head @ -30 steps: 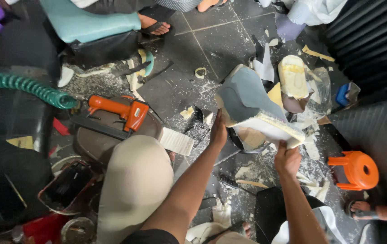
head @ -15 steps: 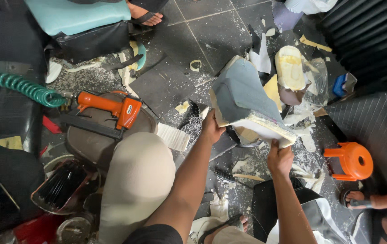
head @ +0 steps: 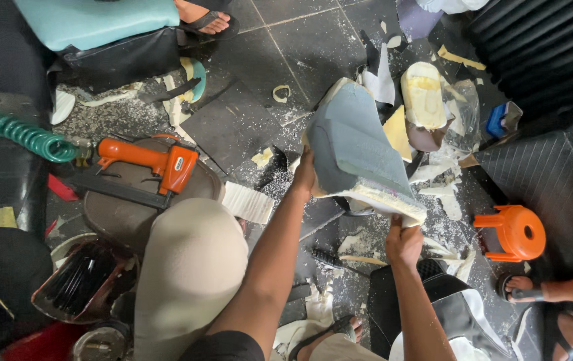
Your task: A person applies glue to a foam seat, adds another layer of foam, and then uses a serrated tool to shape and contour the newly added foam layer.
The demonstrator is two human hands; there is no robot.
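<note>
I hold a grey-blue foam seat cushion (head: pixel 350 144) tilted above the dark tiled floor, its pale yellow cut edge facing down and right. My left hand (head: pixel 304 175) grips its left edge. My right hand (head: pixel 403 241) pinches the lower right corner of the foam. My knee in beige trousers (head: pixel 189 267) is below left of the cushion.
An orange air stapler (head: pixel 152 160) lies on a brown seat base, joined to a green coiled hose (head: pixel 19 134). A small orange stool (head: pixel 514 234) stands at right. Foam scraps (head: pixel 433 167) litter the floor. Other people's sandalled feet show at top (head: pixel 206 20) and lower right (head: pixel 527 287).
The cushion and both my hands stay together, drifting slightly left and up in view. The grip looks the same; the camera has shifted a little.
</note>
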